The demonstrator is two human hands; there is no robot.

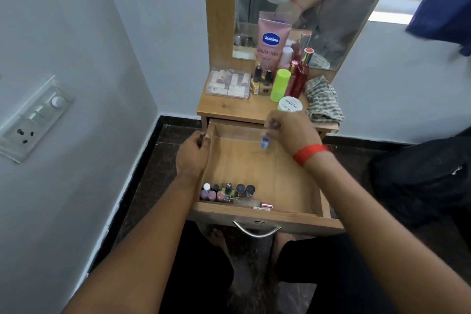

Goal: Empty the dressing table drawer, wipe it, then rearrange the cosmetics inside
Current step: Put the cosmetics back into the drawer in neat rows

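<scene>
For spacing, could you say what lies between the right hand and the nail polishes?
Head view: bare drawer floor separates right hand and nail polishes.

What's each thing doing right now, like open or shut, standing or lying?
drawer, pulled open.
left hand, grips the drawer's left wall.
right hand, pinches a small bottle.
small bottle, held over the drawer.
nail polish bottles, upright, front-left of drawer.
cloth, crumpled on the tabletop.
Vaseline tube, standing.
</scene>
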